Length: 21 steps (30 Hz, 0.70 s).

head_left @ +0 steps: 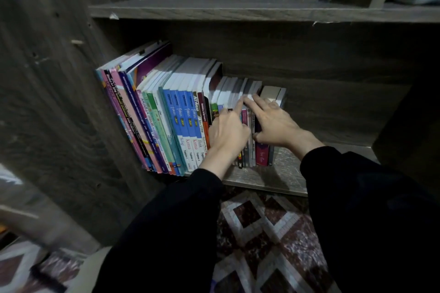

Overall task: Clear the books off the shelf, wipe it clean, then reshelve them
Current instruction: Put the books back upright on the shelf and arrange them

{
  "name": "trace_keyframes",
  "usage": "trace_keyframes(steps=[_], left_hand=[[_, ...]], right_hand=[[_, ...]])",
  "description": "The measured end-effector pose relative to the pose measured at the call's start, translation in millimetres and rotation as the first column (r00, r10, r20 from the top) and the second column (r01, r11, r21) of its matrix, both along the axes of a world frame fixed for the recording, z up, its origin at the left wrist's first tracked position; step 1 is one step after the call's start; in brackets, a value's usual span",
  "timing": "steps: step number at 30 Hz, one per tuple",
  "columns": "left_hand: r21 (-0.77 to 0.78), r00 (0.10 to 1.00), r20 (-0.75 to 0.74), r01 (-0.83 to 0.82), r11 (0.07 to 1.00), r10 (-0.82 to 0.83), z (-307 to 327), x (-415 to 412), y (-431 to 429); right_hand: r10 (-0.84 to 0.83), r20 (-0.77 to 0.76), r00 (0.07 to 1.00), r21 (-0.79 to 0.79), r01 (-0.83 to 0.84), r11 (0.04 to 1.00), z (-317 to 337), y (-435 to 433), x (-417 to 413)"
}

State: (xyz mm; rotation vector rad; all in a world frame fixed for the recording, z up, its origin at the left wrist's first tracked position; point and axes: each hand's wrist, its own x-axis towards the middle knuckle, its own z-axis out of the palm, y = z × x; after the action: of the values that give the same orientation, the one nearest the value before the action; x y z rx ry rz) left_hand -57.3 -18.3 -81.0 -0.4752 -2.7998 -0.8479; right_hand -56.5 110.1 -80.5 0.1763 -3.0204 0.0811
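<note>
Two hands, one row of books and one shelf are coming through on my remote feed; I am logging them as follows.

Item, left hand (pixel 227 132): the index finger is stretching onto the top edges of the short books (pixel 238 88). The other fingers are curling against the spines, and I cannot tell whether they are holding anything.

Item, right hand (pixel 273 122): it is working just beside the left hand. Its fingers are lying over the same top edges while the thumb is pressing the spines below, so it is pinching a small clutch of short books.

Item, stock: everything is standing on the shelf (pixel 283 169).
- tall workbooks (pixel 152 112) are leaning well to the left of the left hand
- blue study guides (pixel 185 116) are standing just left of it
- two thicker volumes (pixel 271 91) are sitting just past the right fingertips

Item, rug (pixel 262 221): it is lying below both wrists.

Status: I am judging the clearing as barely started.

Hazards I am noting:
- Thin books may be slipping out of a loose pinch and dropping onto the rug.
- Pulling the middle clutch is removing support, so the leaning tall workbooks could be toppling rightward.
- The thicker volumes, unsupported on their far side, could be tipping over.
</note>
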Motion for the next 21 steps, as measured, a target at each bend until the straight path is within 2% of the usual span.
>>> trace_keyframes(steps=[2, 7, 13, 16, 21], left_hand=[[-0.020, 1.000, 0.001, -0.012, 1.000, 0.012, 2, 1, 1], [0.084, 1.000, -0.014, -0.024, 0.996, 0.025, -4, 10, -2], [0.237, 0.990, -0.140, 0.037, 0.971, -0.004, -31, 39, -17], [0.325, 0.994, -0.065, 0.106, 0.940, -0.089, -38, 28, -12], [0.325, 0.984, 0.067, 0.135, 0.936, -0.166, -30, 16, -13]], right_hand=[[-0.002, 0.002, 1.000, 0.009, 0.002, 1.000, -2, 1, -1], [-0.001, -0.019, 1.000, 0.011, 0.002, 1.000, -4, 1, -3], [-0.011, -0.030, 1.000, -0.007, 0.010, 1.000, -2, 0, -2], [-0.010, -0.021, 1.000, -0.016, 0.010, 1.000, -2, -1, -2], [-0.019, -0.018, 1.000, -0.014, 0.019, 1.000, 0, -3, -3]])
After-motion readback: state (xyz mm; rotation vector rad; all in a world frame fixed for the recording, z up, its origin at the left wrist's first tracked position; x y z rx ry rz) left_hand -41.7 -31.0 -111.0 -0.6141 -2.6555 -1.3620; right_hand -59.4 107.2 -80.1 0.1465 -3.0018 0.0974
